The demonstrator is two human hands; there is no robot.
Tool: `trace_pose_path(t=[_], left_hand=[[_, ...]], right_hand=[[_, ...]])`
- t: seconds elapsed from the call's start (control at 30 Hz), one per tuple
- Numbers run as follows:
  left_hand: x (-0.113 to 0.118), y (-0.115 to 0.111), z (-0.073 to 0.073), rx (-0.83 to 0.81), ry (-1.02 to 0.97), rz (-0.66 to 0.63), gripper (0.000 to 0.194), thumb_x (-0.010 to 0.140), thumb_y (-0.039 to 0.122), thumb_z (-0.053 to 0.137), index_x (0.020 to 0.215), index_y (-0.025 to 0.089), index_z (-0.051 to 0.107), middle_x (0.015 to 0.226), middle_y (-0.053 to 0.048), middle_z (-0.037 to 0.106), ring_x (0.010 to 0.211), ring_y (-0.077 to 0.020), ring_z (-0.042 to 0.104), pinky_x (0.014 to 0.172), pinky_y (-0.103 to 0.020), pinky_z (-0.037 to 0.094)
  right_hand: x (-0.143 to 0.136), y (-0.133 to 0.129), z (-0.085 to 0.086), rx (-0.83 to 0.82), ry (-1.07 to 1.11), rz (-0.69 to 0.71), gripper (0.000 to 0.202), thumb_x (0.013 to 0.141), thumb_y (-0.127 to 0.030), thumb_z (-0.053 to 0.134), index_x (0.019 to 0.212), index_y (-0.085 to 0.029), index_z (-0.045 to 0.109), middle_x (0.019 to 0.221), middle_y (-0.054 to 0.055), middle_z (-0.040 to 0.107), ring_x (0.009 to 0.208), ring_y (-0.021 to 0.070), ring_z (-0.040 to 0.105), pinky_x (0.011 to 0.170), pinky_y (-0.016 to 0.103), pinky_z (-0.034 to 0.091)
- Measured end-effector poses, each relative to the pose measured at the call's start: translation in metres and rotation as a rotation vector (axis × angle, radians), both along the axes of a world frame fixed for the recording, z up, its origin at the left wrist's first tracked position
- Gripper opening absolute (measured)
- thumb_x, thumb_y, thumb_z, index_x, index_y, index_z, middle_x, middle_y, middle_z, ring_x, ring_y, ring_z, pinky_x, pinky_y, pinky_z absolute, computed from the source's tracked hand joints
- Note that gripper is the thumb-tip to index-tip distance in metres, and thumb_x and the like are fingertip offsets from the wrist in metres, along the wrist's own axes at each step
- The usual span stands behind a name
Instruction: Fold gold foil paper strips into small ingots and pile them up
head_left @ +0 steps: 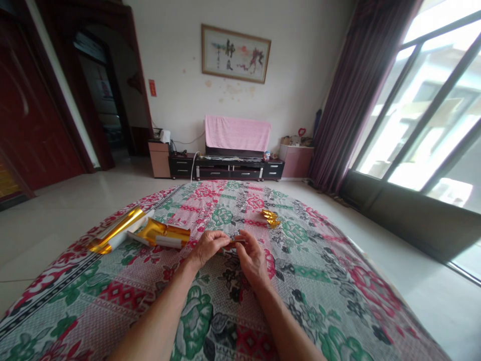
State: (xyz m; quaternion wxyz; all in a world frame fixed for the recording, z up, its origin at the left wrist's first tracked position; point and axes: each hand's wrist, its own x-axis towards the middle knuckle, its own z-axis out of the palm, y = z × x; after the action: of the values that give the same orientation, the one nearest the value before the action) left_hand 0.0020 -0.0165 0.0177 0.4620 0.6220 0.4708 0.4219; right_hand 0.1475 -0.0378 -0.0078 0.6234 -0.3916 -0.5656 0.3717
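My left hand (pixel 209 247) and my right hand (pixel 254 256) meet over the middle of the patterned cloth. Between their fingertips is a small piece of gold foil paper (pixel 232 244), pinched from both sides. Much of the piece is hidden by my fingers, so its full shape does not show. A few small folded gold paper shapes (pixel 273 220) lie together beyond my right hand. To the left of my left hand rests a curled stack of gold foil sheets (pixel 161 233) with white edges. Farther left, another curled gold sheet (pixel 122 228) lies near the cloth's border.
The flowered cloth (pixel 315 301) covers a broad rounded surface under my arms. Past its far edge stands a low black cabinet (pixel 229 170), with a pink cloth (pixel 237 132) draped over something on it. A purple curtain (pixel 370 75) and large windows are on the right.
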Motion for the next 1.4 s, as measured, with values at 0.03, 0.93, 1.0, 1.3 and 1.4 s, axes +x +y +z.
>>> trace_pose_path(t=[0.03,0.93,1.0,1.3,1.4], left_hand=[[0.0,0.001,-0.001,0.004,0.003,0.016,0.022,0.068,0.035,0.054,0.069,0.016,0.065,0.061,0.0,0.062,0.057,-0.013,0.052,0.053,-0.023,0.038],[0.005,0.005,-0.009,0.268,0.132,-0.016,0.027,0.075,0.037,0.053,0.079,0.015,0.067,0.07,-0.002,0.066,0.065,-0.0137,0.058,0.06,-0.021,0.045],[0.006,0.004,-0.007,0.281,0.155,-0.03,0.026,0.074,0.036,0.054,0.081,0.015,0.068,0.074,-0.003,0.068,0.069,-0.0151,0.06,0.063,-0.022,0.046],[0.013,0.001,-0.005,0.269,0.088,-0.027,0.035,0.072,0.032,0.058,0.102,0.014,0.061,0.077,-0.004,0.067,0.071,-0.016,0.061,0.065,-0.024,0.048],[0.015,0.0,-0.004,0.234,0.025,-0.025,0.044,0.07,0.032,0.061,0.11,0.014,0.056,0.09,-0.006,0.064,0.079,-0.0165,0.061,0.072,-0.025,0.048]], right_hand=[[0.0,0.001,-0.001,0.005,-0.004,0.008,0.035,0.074,-0.024,0.054,0.108,-0.017,0.052,0.092,0.006,0.063,0.077,0.0156,0.063,0.071,0.028,0.052],[0.015,0.001,0.006,0.03,-0.399,-0.071,0.043,0.07,-0.015,0.049,0.112,-0.019,0.048,0.084,0.002,0.064,0.063,0.0109,0.057,0.06,0.021,0.046],[0.016,-0.002,0.009,0.062,-0.488,-0.056,0.041,0.068,-0.014,0.049,0.109,-0.02,0.051,0.081,0.0,0.064,0.065,0.0117,0.058,0.062,0.021,0.044],[0.011,-0.009,0.02,0.096,-0.652,-0.115,0.043,0.07,-0.015,0.048,0.113,-0.022,0.05,0.07,-0.003,0.063,0.058,0.0114,0.055,0.058,0.02,0.039],[0.01,-0.006,0.018,0.054,-0.598,-0.164,0.04,0.071,-0.018,0.049,0.111,-0.02,0.052,0.069,-0.002,0.063,0.057,0.012,0.055,0.056,0.021,0.04]])
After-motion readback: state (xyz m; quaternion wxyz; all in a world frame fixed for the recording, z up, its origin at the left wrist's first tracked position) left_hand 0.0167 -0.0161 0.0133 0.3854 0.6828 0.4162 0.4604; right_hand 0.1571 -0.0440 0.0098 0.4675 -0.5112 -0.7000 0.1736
